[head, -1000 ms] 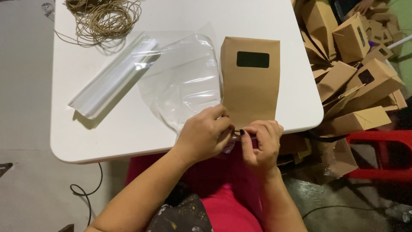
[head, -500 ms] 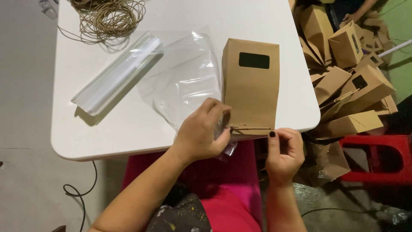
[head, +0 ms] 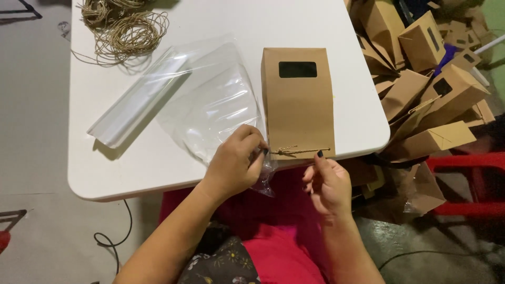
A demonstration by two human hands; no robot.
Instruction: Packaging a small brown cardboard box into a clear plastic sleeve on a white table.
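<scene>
The brown box (head: 298,102) lies flat at the table's (head: 131,168) near right edge, long axis running near to far, window end far. The left hand (head: 234,163) pinches the twine (head: 300,151) across its near end; the right hand (head: 329,181), fingers loosely curled, touches the edge.

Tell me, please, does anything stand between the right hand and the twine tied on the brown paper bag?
Nothing visible does. The right hand sits just below the twine on the brown paper bag, fingertip beside its end; the left hand pinches the other end.
</scene>
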